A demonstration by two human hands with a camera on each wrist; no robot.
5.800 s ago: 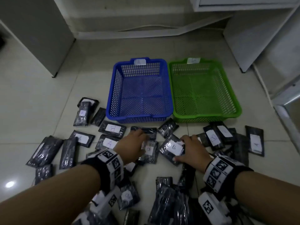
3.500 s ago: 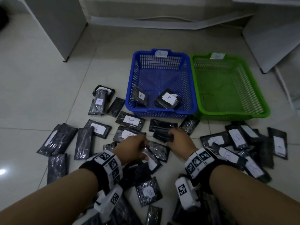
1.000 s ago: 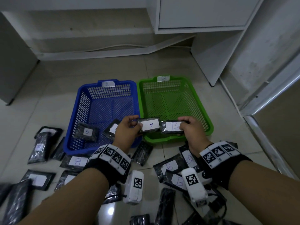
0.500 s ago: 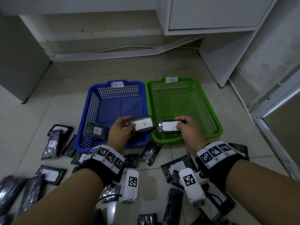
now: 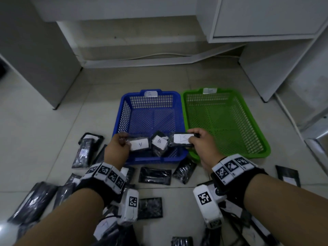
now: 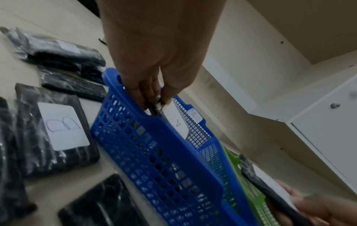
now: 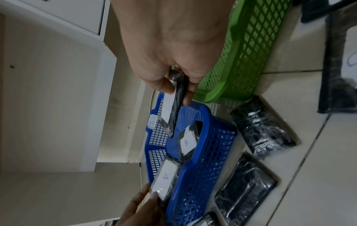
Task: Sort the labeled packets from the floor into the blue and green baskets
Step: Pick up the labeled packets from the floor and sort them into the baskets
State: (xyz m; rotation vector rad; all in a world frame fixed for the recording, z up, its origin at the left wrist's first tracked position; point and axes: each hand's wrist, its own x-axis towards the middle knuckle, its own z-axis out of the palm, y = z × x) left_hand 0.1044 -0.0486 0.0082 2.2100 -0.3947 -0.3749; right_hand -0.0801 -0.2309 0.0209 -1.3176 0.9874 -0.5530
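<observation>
Labeled packets (image 5: 154, 175) mostly remain on the floor (image 5: 44, 139); left hand (image 5: 116, 150) pinches an A packet (image 5: 139, 143) over the blue basket (image 5: 150, 110), right hand (image 5: 200, 144) pinches a B packet (image 5: 182, 139) beside the empty green basket (image 5: 225, 121).

Green basket (image 5: 225, 121) open, unobstructed

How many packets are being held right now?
2. The A packet is pinched by the left hand over the blue basket; the B packet by the right hand beside the green basket. No hidden extras seen.
</observation>
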